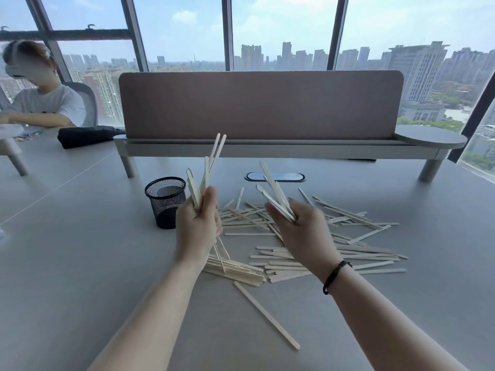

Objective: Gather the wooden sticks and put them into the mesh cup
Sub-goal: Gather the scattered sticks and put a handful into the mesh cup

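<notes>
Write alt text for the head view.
Two bare hands, left hand and right hand, each hold a bundle of pale flat wooden sticks above a scattered pile of sticks on a grey table. An empty black mesh cup stands left of the pile.

I see pale, flat wooden sticks (308, 253) strewn criss-cross over the grey bench (80, 263), one lying alone nearest me. A black mesh cup (166, 202) stands upright and empty just left of the pile. Two fanned bunches of sticks are lifted above the heap, tips up.
</notes>
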